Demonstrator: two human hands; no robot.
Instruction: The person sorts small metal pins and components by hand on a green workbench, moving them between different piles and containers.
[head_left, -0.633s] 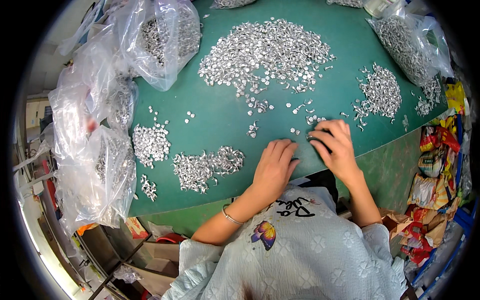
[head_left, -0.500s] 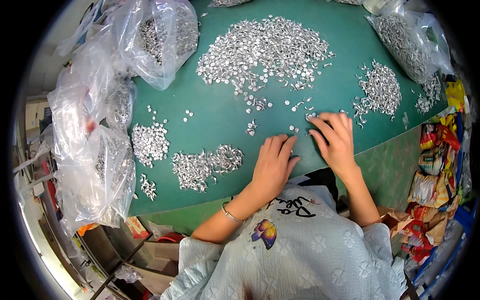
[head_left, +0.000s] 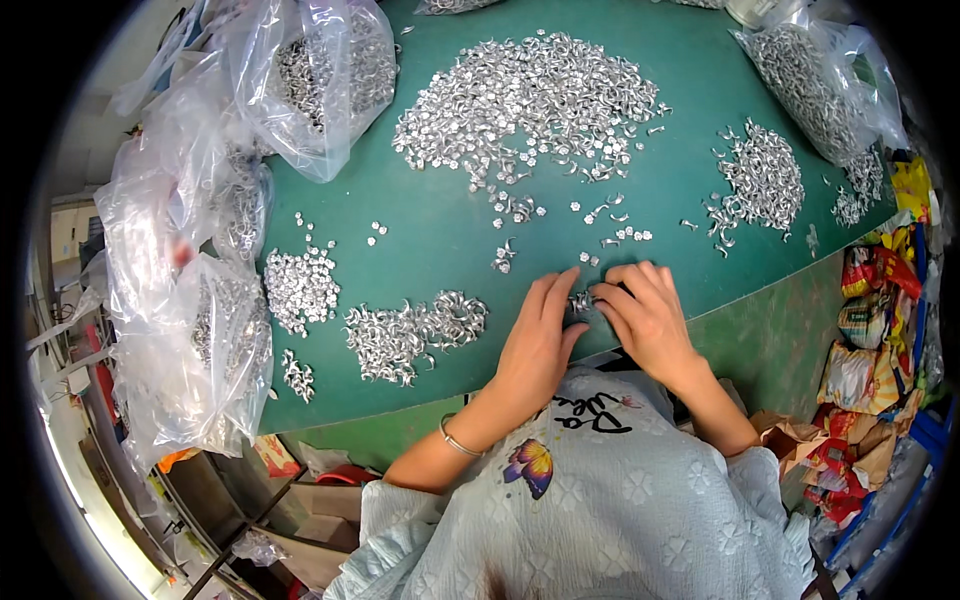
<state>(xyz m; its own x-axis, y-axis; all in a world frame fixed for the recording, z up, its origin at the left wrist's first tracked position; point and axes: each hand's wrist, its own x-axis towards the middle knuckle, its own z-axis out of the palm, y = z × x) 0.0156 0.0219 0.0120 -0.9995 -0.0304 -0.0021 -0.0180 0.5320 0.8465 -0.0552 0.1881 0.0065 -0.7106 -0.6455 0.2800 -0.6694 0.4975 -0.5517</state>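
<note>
L hand [head_left: 540, 330] and R hand [head_left: 645, 320] were at the near edge of the bench [head_left: 430, 230], w/ a small clump of silver pcs [head_left: 580, 301] btwn them. Step in hand, I'd judge: picking over a few pcs w/ the fingertips; next move prob. called for a fine pinch on one pc. L grip: fingers fairly straight & together, thumb well apart, nothing evidently held. R grip: fingers curled, thumb close to index, tips at the clump; couldn't tell if it had hold of anything. Clump's pcs were too small to read direction or long axis. Farther in from the near edge, a short row of pcs [head_left: 628, 234] ran approx. L–R; right of it, a lone pc [head_left: 689, 224] lay approx. L–R too. Main pile [head_left: 540, 100] sat twd the far edge.
</note>
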